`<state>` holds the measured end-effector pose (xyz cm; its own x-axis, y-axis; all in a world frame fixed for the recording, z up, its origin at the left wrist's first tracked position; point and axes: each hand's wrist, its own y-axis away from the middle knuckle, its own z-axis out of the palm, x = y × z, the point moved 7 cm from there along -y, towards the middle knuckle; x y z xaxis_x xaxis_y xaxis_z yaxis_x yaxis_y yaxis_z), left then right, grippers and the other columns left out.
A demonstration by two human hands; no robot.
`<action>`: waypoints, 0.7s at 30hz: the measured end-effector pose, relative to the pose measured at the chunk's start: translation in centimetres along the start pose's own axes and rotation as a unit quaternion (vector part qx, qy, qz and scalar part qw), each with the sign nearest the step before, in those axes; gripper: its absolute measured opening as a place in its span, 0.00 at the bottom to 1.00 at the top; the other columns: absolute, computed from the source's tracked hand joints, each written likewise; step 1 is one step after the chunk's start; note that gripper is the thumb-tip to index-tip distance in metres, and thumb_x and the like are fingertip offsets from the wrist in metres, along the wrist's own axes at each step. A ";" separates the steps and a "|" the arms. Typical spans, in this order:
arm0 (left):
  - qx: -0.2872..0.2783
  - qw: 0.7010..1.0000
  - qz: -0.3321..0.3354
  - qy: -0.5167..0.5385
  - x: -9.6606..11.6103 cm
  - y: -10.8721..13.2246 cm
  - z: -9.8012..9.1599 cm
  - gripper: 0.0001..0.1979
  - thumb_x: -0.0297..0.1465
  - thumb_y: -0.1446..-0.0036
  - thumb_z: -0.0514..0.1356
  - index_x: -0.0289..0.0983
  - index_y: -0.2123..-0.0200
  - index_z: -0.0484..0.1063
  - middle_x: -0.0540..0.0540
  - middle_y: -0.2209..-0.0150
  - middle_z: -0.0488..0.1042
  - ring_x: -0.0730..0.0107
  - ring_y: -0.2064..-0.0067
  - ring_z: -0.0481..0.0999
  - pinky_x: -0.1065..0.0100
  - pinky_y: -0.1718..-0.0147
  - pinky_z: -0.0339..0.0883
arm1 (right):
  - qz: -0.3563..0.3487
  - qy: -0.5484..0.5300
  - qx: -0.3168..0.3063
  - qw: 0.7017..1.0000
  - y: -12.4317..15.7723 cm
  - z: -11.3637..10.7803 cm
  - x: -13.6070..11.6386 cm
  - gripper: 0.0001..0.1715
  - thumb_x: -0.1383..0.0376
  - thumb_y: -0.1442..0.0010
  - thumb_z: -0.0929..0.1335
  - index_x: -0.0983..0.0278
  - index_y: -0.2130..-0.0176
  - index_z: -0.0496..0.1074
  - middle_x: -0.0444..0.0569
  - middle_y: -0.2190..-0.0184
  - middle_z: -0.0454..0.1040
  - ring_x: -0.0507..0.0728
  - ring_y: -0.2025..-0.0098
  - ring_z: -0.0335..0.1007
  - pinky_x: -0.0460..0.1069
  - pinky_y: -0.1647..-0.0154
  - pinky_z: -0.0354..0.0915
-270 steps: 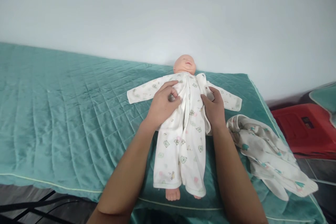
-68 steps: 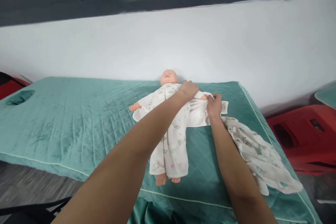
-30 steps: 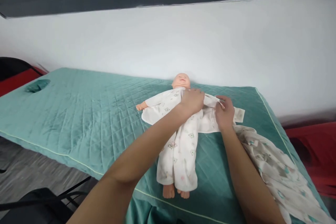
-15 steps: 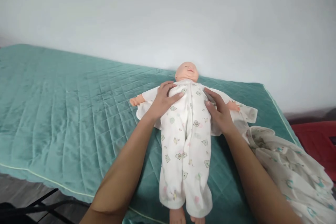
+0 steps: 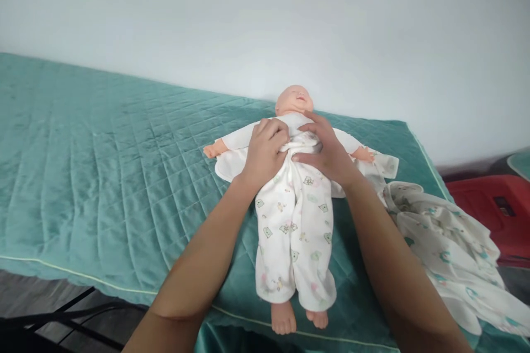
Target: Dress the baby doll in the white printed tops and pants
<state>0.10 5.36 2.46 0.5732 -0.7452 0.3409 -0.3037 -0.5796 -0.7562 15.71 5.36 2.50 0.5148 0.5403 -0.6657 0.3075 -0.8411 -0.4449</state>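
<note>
A baby doll (image 5: 295,100) lies on its back, head toward the wall, arms out and bare feet toward me. It wears a plain white top (image 5: 242,139) and white pants (image 5: 312,220) printed with small animals. The pants' upper edge is bunched on the belly. My left hand (image 5: 267,149) is closed on this fabric, its fingertips partly hidden. Across from it, my right hand (image 5: 331,154) rests on the doll's front, fingers spread toward the chest and thumb lower on the bunched cloth. Part of the white top lies spread out beneath the doll.
A green quilted cover (image 5: 124,176) lies over the bed-like surface, which meets a pale wall (image 5: 248,22). Crumpled printed white cloth (image 5: 447,248) lies at the right, beside my right forearm. Beyond that edge is a red plastic object (image 5: 488,204). Dark metal bars (image 5: 66,314) show at lower left.
Both hands have moved inward over the doll's belly. The pants' upper edge has come down from the chest and bunched, baring the white top. My left hand has closed on the fabric.
</note>
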 end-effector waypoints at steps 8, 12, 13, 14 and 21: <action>0.030 0.993 0.087 -0.077 0.2 1.0 0.6 0.11 0.28 0.35 0.53 0.41 0.72 0.61 0.48 0.72 0.67 0.64 0.69 0.64 0.61 0.66 0.56 | -0.062 0.091 0.090 0.990 2.4 -0.7 -3.4 0.21 0.49 0.39 0.72 0.59 0.71 0.64 0.46 0.68 0.69 0.59 0.61 0.63 0.56 0.55 0.62; -0.003 0.996 0.033 -0.089 -1.1 1.2 0.8 0.03 0.28 0.38 0.55 0.41 0.66 0.67 0.46 0.67 0.73 0.61 0.67 0.68 0.60 0.64 0.58 | 0.014 0.066 0.070 0.995 4.3 -1.2 -3.6 0.24 0.49 0.36 0.69 0.60 0.75 0.62 0.40 0.80 0.60 0.53 0.74 0.57 0.50 0.68 0.56; -0.013 0.996 0.016 -0.089 -1.4 1.2 0.8 0.03 0.28 0.39 0.56 0.41 0.64 0.68 0.45 0.65 0.74 0.60 0.66 0.69 0.60 0.63 0.58 | 0.044 0.069 0.060 0.995 4.8 -1.2 -3.4 0.25 0.48 0.36 0.69 0.60 0.75 0.62 0.39 0.81 0.59 0.52 0.76 0.55 0.50 0.71 0.54; -0.024 0.996 0.000 -0.090 -1.7 1.3 0.9 0.04 0.27 0.40 0.56 0.41 0.63 0.69 0.45 0.64 0.75 0.60 0.64 0.70 0.60 0.62 0.59 | 0.072 0.077 0.048 0.993 5.3 -1.3 -3.0 0.26 0.47 0.36 0.68 0.60 0.75 0.62 0.39 0.82 0.57 0.51 0.77 0.54 0.49 0.72 0.52; -0.006 0.988 -0.123 -0.088 -2.9 4.2 -0.5 0.06 0.24 0.48 0.57 0.42 0.73 0.66 0.48 0.71 0.73 0.60 0.65 0.71 0.59 0.59 0.59 | 0.123 0.190 0.021 0.974 6.8 -1.1 -1.0 0.35 0.38 0.39 0.66 0.60 0.79 0.57 0.42 0.85 0.57 0.52 0.78 0.55 0.49 0.73 0.47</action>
<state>-3.25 4.92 -1.39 0.7540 -0.5124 0.4110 -0.1461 -0.7408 -0.6556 18.15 -0.90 0.78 0.8301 0.2681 -0.4889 0.1089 -0.9379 -0.3293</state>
